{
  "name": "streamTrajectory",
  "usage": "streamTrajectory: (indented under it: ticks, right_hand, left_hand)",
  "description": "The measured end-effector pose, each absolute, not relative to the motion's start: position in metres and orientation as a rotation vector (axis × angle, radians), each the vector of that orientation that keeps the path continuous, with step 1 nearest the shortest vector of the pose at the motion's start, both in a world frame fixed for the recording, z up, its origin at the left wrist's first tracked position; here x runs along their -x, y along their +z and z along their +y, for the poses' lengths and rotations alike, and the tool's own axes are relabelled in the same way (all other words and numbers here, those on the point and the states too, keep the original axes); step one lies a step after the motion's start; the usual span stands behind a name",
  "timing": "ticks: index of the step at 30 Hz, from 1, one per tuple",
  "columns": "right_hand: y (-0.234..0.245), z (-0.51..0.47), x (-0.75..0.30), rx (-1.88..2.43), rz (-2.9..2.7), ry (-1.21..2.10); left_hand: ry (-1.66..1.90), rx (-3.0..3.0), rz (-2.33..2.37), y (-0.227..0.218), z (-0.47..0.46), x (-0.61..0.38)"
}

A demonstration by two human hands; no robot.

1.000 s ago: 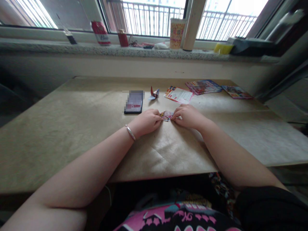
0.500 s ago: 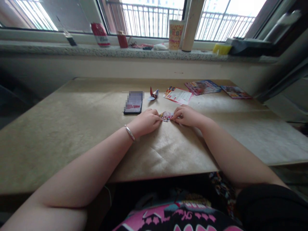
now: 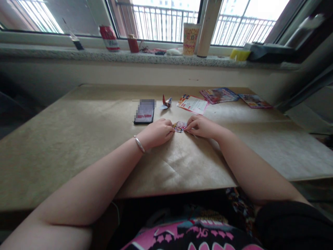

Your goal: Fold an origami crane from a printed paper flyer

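Observation:
A small, folded piece of colourful printed paper (image 3: 179,126) lies on the table between my two hands. My left hand (image 3: 161,130) pinches its left edge, and a silver bracelet (image 3: 139,145) circles that wrist. From the other side, my right hand (image 3: 199,125) has its fingers closed on the paper's right edge. Just beyond the hands stands a folded paper crane (image 3: 167,102) with a red pointed tip. A phone (image 3: 145,111) with a lit screen lies flat to the left of the crane, close to my left hand.
Printed sheets (image 3: 193,104) and glossy leaflets (image 3: 219,95) lie at the back right of the table (image 3: 65,146). On the stone windowsill (image 3: 91,57) behind stand a red can (image 3: 109,38), a patterned cup (image 3: 190,39) and a yellow sponge-like block (image 3: 239,54).
Both hands keep hold of the paper in nearly the same place. The whole view has shifted very slightly.

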State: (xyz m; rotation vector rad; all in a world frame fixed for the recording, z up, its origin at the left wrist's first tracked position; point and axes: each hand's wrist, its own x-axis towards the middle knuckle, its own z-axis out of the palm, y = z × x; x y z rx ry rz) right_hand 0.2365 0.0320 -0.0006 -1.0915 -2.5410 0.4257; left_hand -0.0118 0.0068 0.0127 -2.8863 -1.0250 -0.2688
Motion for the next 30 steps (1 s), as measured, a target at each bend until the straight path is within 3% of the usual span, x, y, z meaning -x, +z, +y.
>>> streamTrajectory:
  ticks: [30]
  right_hand:
    - [0.001,0.018,-0.218,0.953,-2.595,0.118]
  left_hand:
    - [-0.329,2.791,-1.124,0.001,0.007,0.016]
